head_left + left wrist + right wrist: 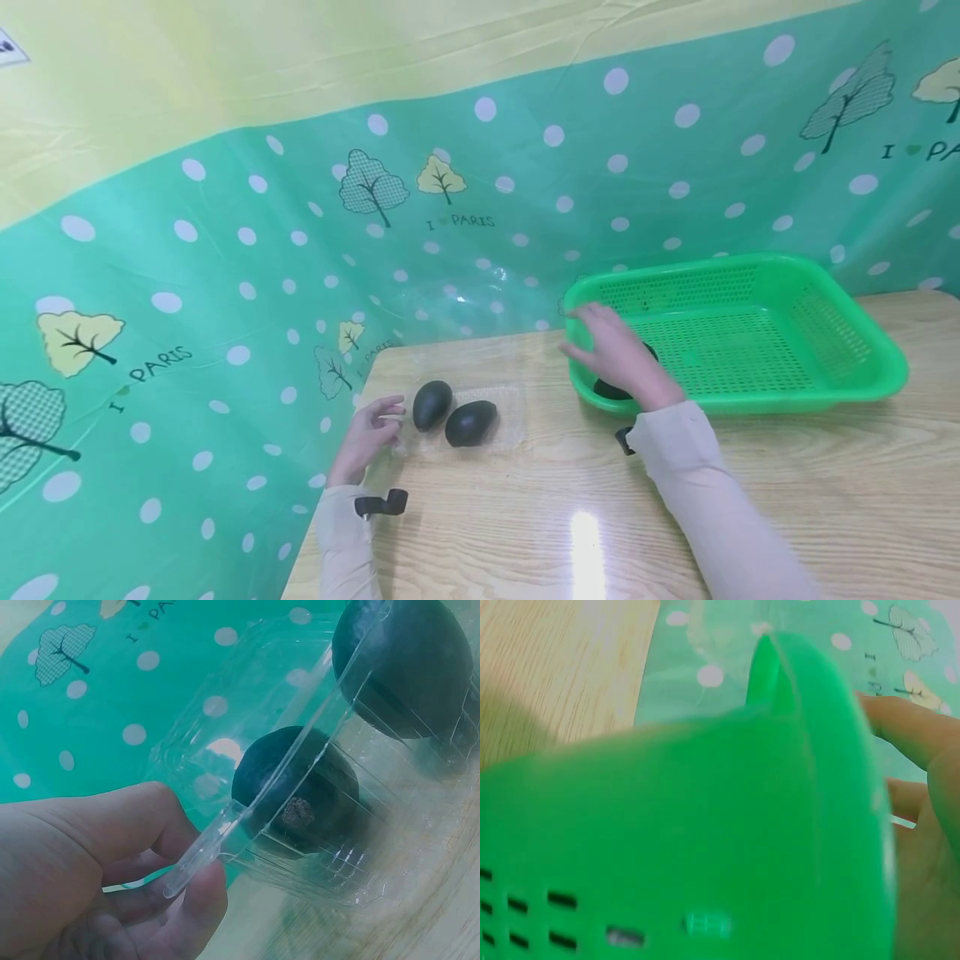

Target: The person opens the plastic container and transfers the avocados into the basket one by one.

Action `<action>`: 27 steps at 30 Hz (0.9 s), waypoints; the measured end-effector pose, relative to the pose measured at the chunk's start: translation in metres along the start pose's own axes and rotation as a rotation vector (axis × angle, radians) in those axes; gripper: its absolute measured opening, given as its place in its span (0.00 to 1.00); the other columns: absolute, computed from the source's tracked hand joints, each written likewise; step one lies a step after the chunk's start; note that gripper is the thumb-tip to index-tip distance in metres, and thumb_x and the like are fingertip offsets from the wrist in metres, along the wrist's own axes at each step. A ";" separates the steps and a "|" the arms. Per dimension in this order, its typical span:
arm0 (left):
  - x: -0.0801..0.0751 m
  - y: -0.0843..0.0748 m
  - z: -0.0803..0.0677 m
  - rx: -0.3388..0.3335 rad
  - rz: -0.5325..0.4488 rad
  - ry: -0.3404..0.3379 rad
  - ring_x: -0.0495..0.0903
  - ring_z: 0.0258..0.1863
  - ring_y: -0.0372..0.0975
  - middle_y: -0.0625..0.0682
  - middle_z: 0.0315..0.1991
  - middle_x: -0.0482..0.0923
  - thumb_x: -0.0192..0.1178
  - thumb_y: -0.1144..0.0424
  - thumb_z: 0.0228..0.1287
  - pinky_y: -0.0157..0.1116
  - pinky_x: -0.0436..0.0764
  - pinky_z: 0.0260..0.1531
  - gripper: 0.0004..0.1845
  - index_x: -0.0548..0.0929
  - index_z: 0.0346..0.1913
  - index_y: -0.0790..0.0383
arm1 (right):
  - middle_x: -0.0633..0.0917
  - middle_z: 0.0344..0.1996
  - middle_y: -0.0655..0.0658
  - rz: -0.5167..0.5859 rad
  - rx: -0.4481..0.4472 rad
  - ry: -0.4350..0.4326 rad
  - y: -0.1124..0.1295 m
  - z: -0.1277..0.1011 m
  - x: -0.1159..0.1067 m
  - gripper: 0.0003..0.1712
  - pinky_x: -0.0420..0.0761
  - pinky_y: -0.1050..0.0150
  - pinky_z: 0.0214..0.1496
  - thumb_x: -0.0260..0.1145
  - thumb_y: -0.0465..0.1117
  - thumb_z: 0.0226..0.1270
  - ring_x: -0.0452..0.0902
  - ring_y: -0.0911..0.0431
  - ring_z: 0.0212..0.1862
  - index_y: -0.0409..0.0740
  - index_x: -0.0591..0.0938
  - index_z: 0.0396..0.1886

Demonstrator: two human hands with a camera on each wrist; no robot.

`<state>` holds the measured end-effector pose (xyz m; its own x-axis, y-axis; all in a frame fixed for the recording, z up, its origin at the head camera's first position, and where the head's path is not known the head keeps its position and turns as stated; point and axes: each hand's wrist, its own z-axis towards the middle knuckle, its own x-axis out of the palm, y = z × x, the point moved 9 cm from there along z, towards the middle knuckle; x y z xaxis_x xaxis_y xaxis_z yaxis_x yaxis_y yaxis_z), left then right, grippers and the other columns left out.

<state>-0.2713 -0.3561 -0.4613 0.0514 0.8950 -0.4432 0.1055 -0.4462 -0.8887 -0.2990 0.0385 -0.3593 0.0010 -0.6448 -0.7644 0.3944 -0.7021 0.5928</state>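
1 wooden table (pixel 825 517) carried 1 green perforated basket (pixel 750 333) at the far right, 1 clear plastic clamshell tray (pixel 502 417) near the left edge, and 3 dark avocados: 2 in the tray, avocado A (pixel 432 404) and avocado B (pixel 471 422), lying side by side and touching, and 1, avocado C (pixel 609 388), inside the basket's near left corner, mostly hidden. The avocados were dark green to black, oval and matte, with a brown stem scar showing on 1 in the left wrist view. The right hand (pixel 618 354) lay over the basket's left rim, fingers spread and relaxed, gripping nothing visible; the left hand (pixel 367 437) pinched the tray's thin left rim between thumb and curled fingers (pixel 202 896).
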 end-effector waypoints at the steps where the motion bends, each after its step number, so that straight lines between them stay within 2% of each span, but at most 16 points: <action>1: 0.000 0.000 0.000 0.000 -0.001 0.002 0.81 0.39 0.51 0.68 0.58 0.74 0.52 0.79 0.58 0.35 0.84 0.32 0.31 0.71 0.68 0.68 | 0.70 0.68 0.33 0.002 0.000 0.003 0.002 0.000 0.001 0.34 0.65 0.40 0.72 0.64 0.49 0.69 0.62 0.39 0.71 0.36 0.70 0.69; 11: 0.001 0.000 0.001 0.006 0.000 -0.004 0.81 0.39 0.52 0.68 0.58 0.75 0.52 0.79 0.59 0.34 0.84 0.32 0.31 0.71 0.68 0.68 | 0.69 0.69 0.35 0.010 -0.023 0.013 0.021 0.004 0.015 0.31 0.64 0.42 0.73 0.66 0.49 0.68 0.59 0.40 0.73 0.39 0.73 0.66; 27: 0.001 0.000 0.000 0.006 0.008 -0.006 0.81 0.34 0.49 0.68 0.58 0.75 0.53 0.77 0.59 0.33 0.83 0.30 0.30 0.70 0.68 0.68 | 0.77 0.60 0.37 -0.042 -0.111 -0.008 0.044 0.008 0.040 0.30 0.73 0.48 0.67 0.69 0.48 0.65 0.71 0.43 0.63 0.35 0.76 0.61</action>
<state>-0.2712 -0.3555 -0.4616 0.0465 0.8914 -0.4508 0.0989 -0.4532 -0.8859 -0.2893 -0.0201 -0.3615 -0.0248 -0.6180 -0.7858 0.4935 -0.6912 0.5280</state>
